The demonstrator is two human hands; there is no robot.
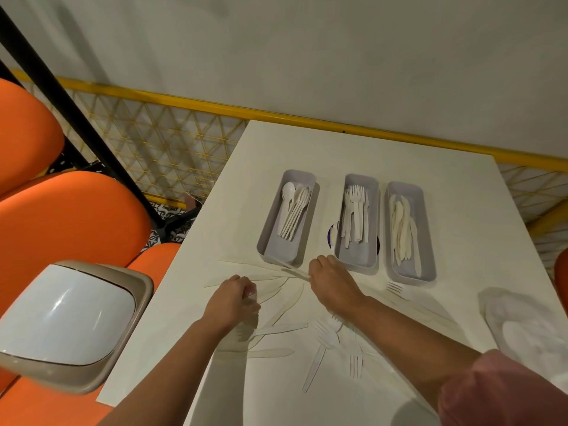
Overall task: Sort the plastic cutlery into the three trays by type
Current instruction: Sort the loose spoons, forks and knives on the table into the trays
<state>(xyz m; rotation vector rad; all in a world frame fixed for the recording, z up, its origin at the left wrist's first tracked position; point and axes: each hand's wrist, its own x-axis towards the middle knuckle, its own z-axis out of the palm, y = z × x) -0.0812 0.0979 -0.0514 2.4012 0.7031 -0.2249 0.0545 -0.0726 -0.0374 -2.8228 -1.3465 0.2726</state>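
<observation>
Fingers (318, 270) of right hand (333, 284) curled narrow, pinching a thin white piece (293, 272) just near-left of fork tray (358, 260), at the near end of spoon tray (281, 251). Type unreadable through blur. Left hand (233, 301), farther near-left of fork tray: fingers (247, 289) curled over loose knives (276, 329); cannot tell whether gripping one or only pressing down.

Spoon tray left of fork tray, knife tray (402, 273) right of it, each apparently holding one type only. Loose forks (329, 336) on table (455, 192) nearer than fork tray, partly under right forearm (399, 327).

Risks, as judgement:
- Wrong tray. Pinched piece closest to spoon tray; if a knife or fork, easy to drop short instead of carrying past fork tray.
- Misreading type. White plastic on pale table, low contrast, pieces crossed over one another.
- Double pick. Overlapping knives likely to lift together or flick aside.
- Forearm drag. Any sweep toward fork tray likely to scatter the forks beneath, or nudge a light tray.
- Loss over table edge far left of fork tray, toward bin (67, 321).
</observation>
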